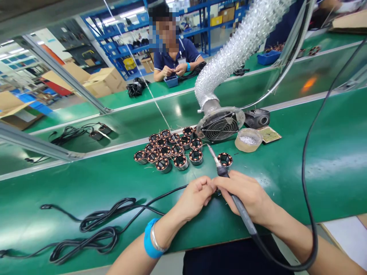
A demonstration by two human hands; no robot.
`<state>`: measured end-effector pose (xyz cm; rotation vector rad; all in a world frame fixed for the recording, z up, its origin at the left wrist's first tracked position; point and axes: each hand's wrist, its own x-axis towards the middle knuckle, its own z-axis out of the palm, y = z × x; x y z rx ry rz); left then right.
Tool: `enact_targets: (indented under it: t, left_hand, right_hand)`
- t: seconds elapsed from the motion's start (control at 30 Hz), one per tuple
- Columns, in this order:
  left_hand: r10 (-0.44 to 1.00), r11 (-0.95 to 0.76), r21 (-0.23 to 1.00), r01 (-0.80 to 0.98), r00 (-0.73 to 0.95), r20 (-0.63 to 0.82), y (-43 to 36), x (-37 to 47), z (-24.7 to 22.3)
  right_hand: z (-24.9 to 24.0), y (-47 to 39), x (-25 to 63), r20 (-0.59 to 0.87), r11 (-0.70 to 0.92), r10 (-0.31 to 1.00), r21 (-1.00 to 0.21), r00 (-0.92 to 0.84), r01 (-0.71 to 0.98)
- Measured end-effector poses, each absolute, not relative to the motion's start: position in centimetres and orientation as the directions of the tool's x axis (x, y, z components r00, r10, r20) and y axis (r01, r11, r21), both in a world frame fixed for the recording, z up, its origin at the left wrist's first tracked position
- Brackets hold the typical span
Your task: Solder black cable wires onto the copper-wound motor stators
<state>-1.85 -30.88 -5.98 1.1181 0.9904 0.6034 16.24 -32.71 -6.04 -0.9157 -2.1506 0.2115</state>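
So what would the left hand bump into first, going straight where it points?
The left hand would probably meet the right hand; they seem to touch, though depth is unclear.

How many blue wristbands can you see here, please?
2: one blue wristband on the forearm behind the left hand, a second wristband on the co-worker opposite; others may be hidden.

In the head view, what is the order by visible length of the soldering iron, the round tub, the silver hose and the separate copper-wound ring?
1. Silver hose, cut off by the picture's edge
2. Soldering iron, partly covered by the right hand
3. Round tub
4. Separate copper-wound ring
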Motion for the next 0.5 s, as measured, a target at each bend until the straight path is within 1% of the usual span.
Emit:
enact_targets:
  t: [0.13, 0.23, 0.27, 0.33, 0.4, 0.5]
  left_hand:
    - [0.851, 0.310, 0.937, 0.159, 0.392, -0.348, -30.7, -1.8, -6.1]
    - [0.879, 0.313, 0.938, 0.152, 0.328, -0.346, -30.6, -1.7, -6.2]
    - [0.887, 0.318, 0.938, 0.139, 0.306, -0.346, -30.6, -1.6, -6.2]
    - [0.895, 0.332, 0.935, 0.123, 0.271, -0.354, -30.4, -1.5, -6.3]
    - [0.893, 0.344, 0.931, 0.122, 0.262, -0.365, -30.3, -1.5, -6.4]
    - [0.890, 0.340, 0.931, 0.133, 0.275, -0.364, -30.3, -1.5, -6.6]
  right_hand:
    - [-6.1, -33.1, 15.8, 0.590, 0.699, 0.683, -0.358, -0.431, 0.619]
    - [-6.2, -33.2, 15.6, 0.639, 0.675, 0.681, -0.358, -0.358, 0.645]
    - [-6.1, -33.2, 15.7, 0.663, 0.663, 0.680, -0.377, -0.312, 0.646]
    - [-5.9, -33.6, 16.1, 0.683, 0.628, 0.701, -0.454, -0.206, 0.632]
    - [-5.3, -34.3, 16.7, 0.643, 0.581, 0.754, -0.559, -0.134, 0.592]
    - [-4.0, -35.8, 17.6, 0.553, 0.524, 0.824, -0.659, -0.125, 0.540]
